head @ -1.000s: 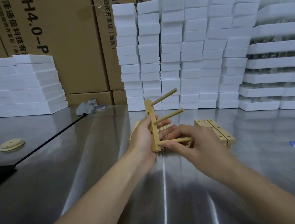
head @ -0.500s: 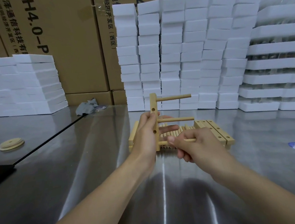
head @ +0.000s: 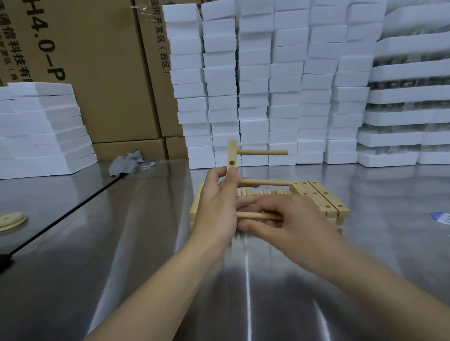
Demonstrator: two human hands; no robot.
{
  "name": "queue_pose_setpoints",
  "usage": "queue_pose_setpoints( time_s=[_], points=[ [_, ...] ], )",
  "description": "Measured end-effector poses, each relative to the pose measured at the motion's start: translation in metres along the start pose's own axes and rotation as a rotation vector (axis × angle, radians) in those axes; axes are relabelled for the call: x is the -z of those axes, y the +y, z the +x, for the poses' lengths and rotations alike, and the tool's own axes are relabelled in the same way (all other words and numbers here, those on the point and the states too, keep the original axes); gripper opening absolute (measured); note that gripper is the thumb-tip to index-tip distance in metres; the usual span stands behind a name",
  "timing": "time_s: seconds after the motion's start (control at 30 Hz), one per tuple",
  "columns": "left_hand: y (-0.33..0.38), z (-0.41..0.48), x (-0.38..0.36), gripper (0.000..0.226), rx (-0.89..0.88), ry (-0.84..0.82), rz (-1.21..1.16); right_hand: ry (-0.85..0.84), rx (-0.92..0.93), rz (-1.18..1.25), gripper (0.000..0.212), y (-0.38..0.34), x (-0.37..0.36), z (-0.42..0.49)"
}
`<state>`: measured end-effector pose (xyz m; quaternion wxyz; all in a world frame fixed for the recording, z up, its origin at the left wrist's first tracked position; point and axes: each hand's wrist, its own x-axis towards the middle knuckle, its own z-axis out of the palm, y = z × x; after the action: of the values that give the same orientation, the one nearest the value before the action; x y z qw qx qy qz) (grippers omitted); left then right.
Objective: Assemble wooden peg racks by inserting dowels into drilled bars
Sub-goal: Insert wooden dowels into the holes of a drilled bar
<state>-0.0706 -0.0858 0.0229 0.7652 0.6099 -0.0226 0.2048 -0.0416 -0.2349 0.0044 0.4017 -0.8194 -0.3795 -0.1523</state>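
Note:
My left hand [head: 217,210] grips a drilled wooden bar [head: 232,155] held upright above the steel table. Two dowels stick out of it to the right: the top dowel [head: 263,152] and the middle dowel [head: 266,182]. My right hand [head: 284,223] is closed on a third, lowest dowel [head: 257,216], whose left end meets the bar behind my left fingers. Behind my hands lies a pile of loose dowels [head: 263,193], and to its right a stack of drilled bars [head: 320,199].
White foam blocks [head: 273,80] stand stacked at the back, with more at the left [head: 27,132] and foam trays at the right. Cardboard boxes [head: 88,60] fill the rear. Round wooden discs [head: 7,222] lie at the left, a grey rag [head: 128,164] further back, a blue label [head: 448,218] at the right.
The bar has turned from tilted to upright, so its dowels now point level to the right. My right hand has slid leftward along the lowest dowel, toward the bar.

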Motion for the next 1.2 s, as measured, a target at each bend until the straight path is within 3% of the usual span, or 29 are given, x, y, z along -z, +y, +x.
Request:
queue_pose_setpoints(
  time_s=[0.07, 0.17, 0.3, 0.47, 0.53, 0.7, 0.8, 0.9, 1.0, 1.2],
  points=[
    [0.001, 0.0, 0.001, 0.029, 0.011, 0.0, 0.011, -0.03, 0.078, -0.078, 0.032, 0.0, -0.003, -0.002],
    [0.003, 0.001, 0.0, 0.031, 0.069, -0.008, -0.053, -0.026, 0.112, -0.103, 0.027, 0.003, -0.005, -0.003],
    [0.002, 0.0, 0.0, 0.028, 0.081, -0.047, -0.075, -0.059, 0.106, 0.073, 0.015, 0.006, -0.005, -0.001],
    [0.002, -0.002, 0.0, 0.025, -0.008, -0.105, 0.002, -0.101, 0.07, 0.229, 0.025, 0.0, -0.006, 0.0],
    [0.003, -0.004, 0.0, 0.025, -0.052, -0.13, 0.049, -0.144, 0.008, 0.335, 0.032, -0.001, -0.003, -0.001],
    [0.002, -0.01, -0.001, 0.028, -0.098, -0.214, 0.131, -0.439, -0.338, 0.696, 0.037, 0.002, 0.012, -0.003],
    [-0.001, -0.009, -0.003, 0.023, -0.088, -0.156, 0.124, -0.379, -0.309, 0.575, 0.036, 0.003, 0.005, -0.003],
    [-0.005, -0.005, -0.003, 0.022, -0.026, -0.032, 0.05, -0.132, -0.055, 0.164, 0.022, 0.004, -0.006, -0.002],
    [-0.006, -0.002, -0.003, 0.021, 0.033, 0.002, -0.06, -0.071, 0.093, -0.115, 0.013, 0.004, -0.006, -0.001],
    [-0.007, -0.004, -0.003, 0.021, 0.0, -0.074, -0.046, -0.157, 0.004, 0.217, 0.023, 0.006, -0.006, -0.001]
  ],
)
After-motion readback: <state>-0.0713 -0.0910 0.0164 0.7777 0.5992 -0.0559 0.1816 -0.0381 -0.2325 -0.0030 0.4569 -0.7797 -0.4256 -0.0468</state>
